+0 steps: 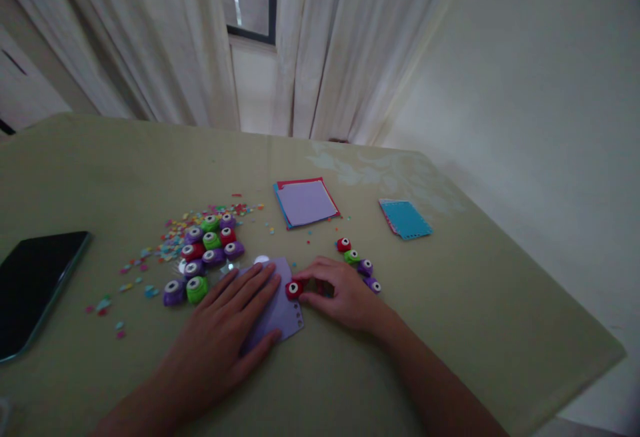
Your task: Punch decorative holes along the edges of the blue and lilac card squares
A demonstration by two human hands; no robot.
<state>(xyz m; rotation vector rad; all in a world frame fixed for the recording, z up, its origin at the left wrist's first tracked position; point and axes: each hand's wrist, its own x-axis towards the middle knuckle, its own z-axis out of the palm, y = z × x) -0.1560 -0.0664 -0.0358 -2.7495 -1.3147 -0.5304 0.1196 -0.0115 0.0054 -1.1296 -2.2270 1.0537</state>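
My left hand [225,320] lies flat with fingers spread on a light purple sheet of paper [285,313], pressing it to the table. Small holes run along the sheet's lower right edge. At that right edge, my right hand [345,290] pinches a small red craft punch [294,289] between thumb and fingers. Its round white top with a dark centre faces up. Whether the paper sits inside its slot I cannot tell. Just beyond the right hand, several similar punches stand in a slanting row, among them a green punch [351,256].
Left of the sheet stand several purple, green and red punches [212,240] amid scattered paper confetti [173,240]. A stack of coloured paper [307,203] lies farther back, and blue hole-edged sheets [406,219] at right. A dark tablet [40,283] rests at far left.
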